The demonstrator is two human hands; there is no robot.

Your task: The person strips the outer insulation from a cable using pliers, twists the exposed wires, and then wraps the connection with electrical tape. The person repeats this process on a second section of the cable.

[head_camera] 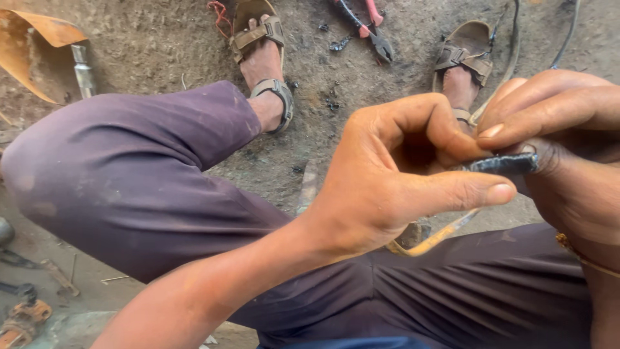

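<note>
Hands meet close up over the person's lap, both working on one small dark strip (pixel 505 163) that looks like a bit of black flat metal or cable end, hard to say which. Left hand (pixel 400 174) has its fingers (pixel 452 139) curled in and pinching the strip's near end, thumb stretched out straight just below it. Right hand (pixel 562 129) comes in from the right edge, fingers folded over the strip's far end, so both hands are closed on the same piece. Strip sits level between them, up above the purple trousers (pixel 129 181). Under the hands a yellowish flat bar (pixel 439 236) pokes out across the lap. Down on the dirt floor (pixel 161 39) are two feet in brown sandals (pixel 265 39), red-handled pliers (pixel 371 26) lying between them near the top edge, a rusty curved sheet (pixel 32 52) with a metal tube (pixel 82 68) at top left, and some rusty tools (pixel 26 310) at bottom left.
</note>
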